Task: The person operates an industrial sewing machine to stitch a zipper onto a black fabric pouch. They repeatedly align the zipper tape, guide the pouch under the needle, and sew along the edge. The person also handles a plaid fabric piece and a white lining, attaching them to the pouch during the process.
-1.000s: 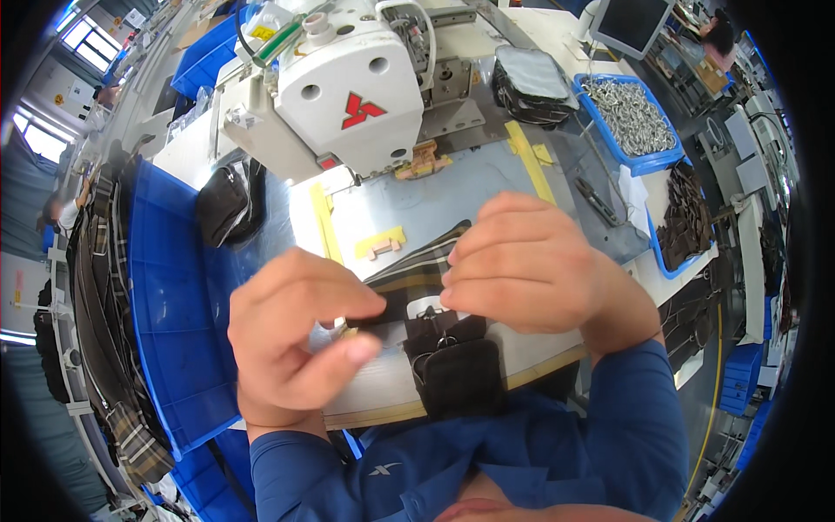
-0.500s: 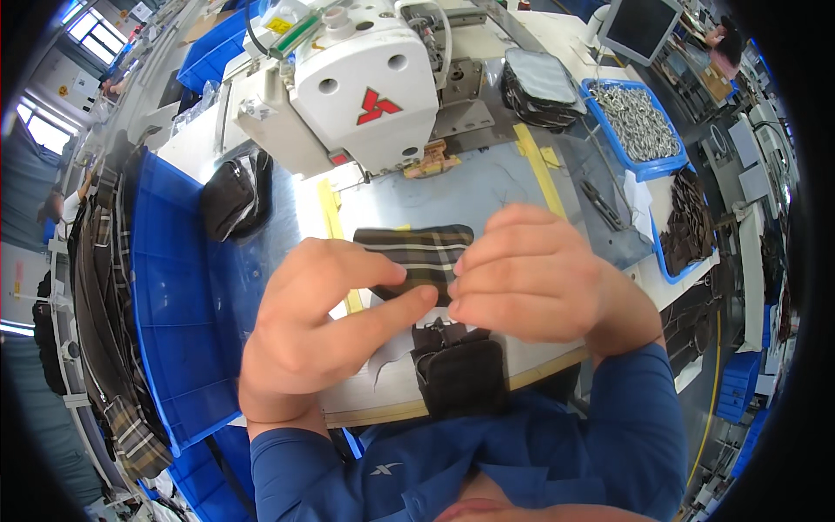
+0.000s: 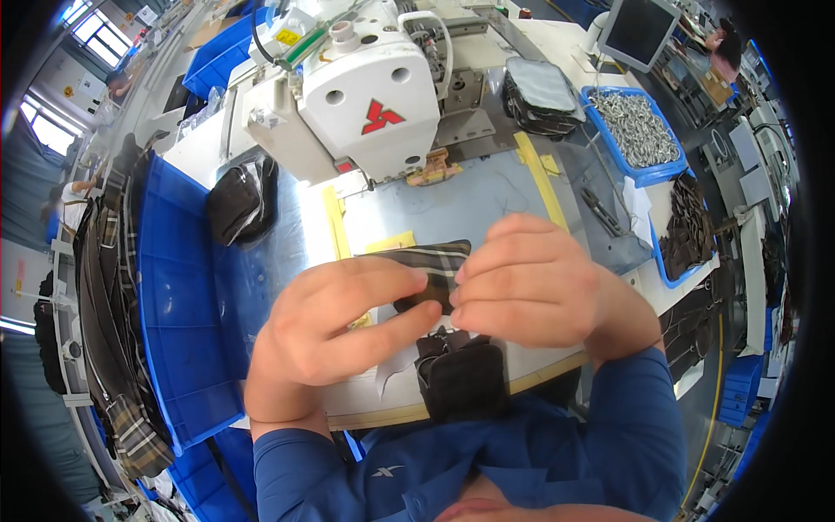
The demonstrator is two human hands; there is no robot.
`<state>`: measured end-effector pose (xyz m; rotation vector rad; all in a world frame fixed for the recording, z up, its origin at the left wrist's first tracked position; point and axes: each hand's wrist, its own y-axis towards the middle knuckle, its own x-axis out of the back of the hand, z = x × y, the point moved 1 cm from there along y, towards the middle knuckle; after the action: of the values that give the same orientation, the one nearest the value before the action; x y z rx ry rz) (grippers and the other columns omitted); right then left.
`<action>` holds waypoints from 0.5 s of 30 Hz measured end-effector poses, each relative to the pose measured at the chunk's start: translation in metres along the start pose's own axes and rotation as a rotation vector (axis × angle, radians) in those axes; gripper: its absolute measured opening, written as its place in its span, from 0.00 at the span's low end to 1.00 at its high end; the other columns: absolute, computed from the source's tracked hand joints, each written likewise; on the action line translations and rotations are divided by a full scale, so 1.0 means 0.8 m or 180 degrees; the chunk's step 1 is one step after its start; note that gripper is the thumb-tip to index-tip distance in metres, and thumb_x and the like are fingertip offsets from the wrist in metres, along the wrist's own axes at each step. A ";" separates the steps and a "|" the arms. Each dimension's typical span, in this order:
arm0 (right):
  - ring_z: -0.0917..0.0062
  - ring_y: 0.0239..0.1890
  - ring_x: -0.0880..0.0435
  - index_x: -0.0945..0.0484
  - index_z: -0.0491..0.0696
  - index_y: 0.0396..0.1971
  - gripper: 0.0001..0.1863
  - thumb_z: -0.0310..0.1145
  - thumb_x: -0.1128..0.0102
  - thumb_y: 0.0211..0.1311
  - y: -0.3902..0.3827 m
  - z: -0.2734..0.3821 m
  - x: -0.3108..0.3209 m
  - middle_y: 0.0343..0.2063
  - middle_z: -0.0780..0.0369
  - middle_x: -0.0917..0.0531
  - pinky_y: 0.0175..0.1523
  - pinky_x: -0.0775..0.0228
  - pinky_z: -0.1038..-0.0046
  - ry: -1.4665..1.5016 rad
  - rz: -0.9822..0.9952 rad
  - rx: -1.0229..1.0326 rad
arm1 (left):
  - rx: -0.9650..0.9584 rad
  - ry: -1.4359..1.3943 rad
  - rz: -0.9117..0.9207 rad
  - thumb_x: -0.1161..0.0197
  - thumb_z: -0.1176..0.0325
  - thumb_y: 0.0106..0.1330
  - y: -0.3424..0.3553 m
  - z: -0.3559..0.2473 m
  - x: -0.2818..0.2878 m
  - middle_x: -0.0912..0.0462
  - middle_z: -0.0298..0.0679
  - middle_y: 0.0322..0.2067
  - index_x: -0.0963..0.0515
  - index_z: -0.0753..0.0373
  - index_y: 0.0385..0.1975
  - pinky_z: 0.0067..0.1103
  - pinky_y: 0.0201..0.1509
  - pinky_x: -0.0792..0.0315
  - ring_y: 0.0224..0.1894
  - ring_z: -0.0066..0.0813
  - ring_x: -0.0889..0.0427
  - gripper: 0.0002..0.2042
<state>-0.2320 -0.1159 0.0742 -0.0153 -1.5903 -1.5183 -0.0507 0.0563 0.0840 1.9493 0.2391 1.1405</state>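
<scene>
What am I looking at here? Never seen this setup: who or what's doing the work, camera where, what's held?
No robot here: these are a person's bare hands. The wide fisheye camera sits on their head, looking down, so straight edges bend. The right hand appears to pinch the right edge of a plaid fabric piece; the left hand is at its near side, but its grip is unclear. A dark pouch lies at the table's near edge. Beyond is what looks like a white industrial sewing machine, with yellow tape on the grey plate before it. Farther right, a blue tray holds metal hardware.
</scene>
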 end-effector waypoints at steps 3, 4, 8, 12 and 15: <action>0.69 0.39 0.13 0.14 0.44 0.34 0.08 0.32 0.28 0.59 0.000 0.000 0.000 0.33 0.62 0.14 0.43 0.22 0.67 0.0001 -0.0023 -0.0004 | -0.0127 0.0069 -0.0075 0.26 0.77 0.51 -0.003 0.003 -0.003 0.11 0.49 0.44 0.11 0.70 0.36 0.29 0.43 0.11 0.41 0.41 0.08 0.11; 0.69 0.39 0.13 0.14 0.44 0.34 0.08 0.32 0.28 0.59 0.000 0.000 0.000 0.33 0.62 0.14 0.43 0.22 0.67 -0.0005 -0.0035 -0.0006 | -0.0090 0.0039 -0.0226 0.25 0.78 0.51 -0.004 0.003 -0.007 0.10 0.48 0.42 0.12 0.69 0.33 0.28 0.40 0.12 0.39 0.41 0.07 0.09; 0.68 0.39 0.13 0.14 0.44 0.34 0.08 0.32 0.28 0.58 0.001 0.002 0.002 0.34 0.61 0.13 0.43 0.22 0.66 -0.0002 -0.0034 -0.0004 | 0.0043 -0.0171 -0.0533 0.23 0.81 0.53 -0.008 0.002 -0.023 0.09 0.47 0.37 0.15 0.66 0.26 0.27 0.36 0.12 0.34 0.42 0.07 0.06; 0.68 0.39 0.13 0.13 0.44 0.34 0.08 0.32 0.28 0.58 0.000 0.002 0.003 0.34 0.61 0.13 0.43 0.22 0.66 0.0001 -0.0055 0.0008 | 0.0203 -0.0382 -0.0383 0.23 0.82 0.54 -0.009 0.002 -0.020 0.09 0.48 0.35 0.14 0.67 0.26 0.27 0.35 0.12 0.32 0.42 0.07 0.06; 0.68 0.38 0.13 0.13 0.43 0.35 0.09 0.31 0.28 0.58 -0.001 0.002 0.003 0.34 0.61 0.13 0.43 0.21 0.66 0.0011 -0.0070 0.0015 | -0.0217 -0.0579 -0.0320 0.28 0.77 0.59 -0.011 0.012 -0.021 0.09 0.52 0.42 0.10 0.70 0.37 0.27 0.39 0.13 0.40 0.41 0.07 0.08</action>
<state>-0.2344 -0.1162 0.0754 0.0075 -1.5961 -1.5307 -0.0505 0.0472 0.0643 1.9442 0.1957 0.8893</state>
